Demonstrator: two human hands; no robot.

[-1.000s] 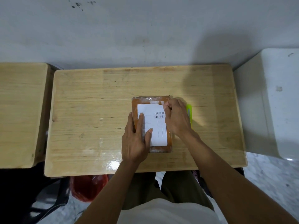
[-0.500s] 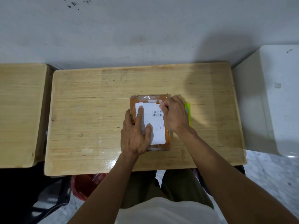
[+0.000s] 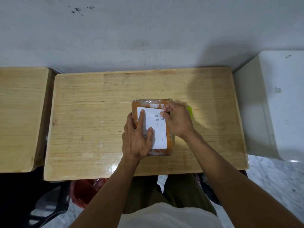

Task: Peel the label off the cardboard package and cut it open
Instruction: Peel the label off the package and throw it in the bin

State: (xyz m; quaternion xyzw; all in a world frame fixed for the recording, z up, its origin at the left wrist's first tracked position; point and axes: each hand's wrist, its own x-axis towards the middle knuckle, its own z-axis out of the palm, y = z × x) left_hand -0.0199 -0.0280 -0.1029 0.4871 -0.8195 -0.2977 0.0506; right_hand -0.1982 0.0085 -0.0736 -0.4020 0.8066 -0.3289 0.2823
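A: Where is the cardboard package [image 3: 152, 152] lying?
B: Flat on the wooden worktop [image 3: 92, 112], right of its middle, wrapped in glossy clear tape, with the white label [image 3: 159, 129] facing up.
A: What is the left hand [image 3: 137, 139] doing?
B: It is lying spread and flat on the package's left part, forefinger stretched over the label, gripping nothing.
A: And the right hand [image 3: 178, 120]?
B: Its fingers [image 3: 164, 114] are curling closed at the label's far right corner, which is looking lifted; they seem to be pinching that corner.
A: Anything else?
B: A bright green object [image 3: 190, 111] is peeking out behind the right hand, too hidden to identify
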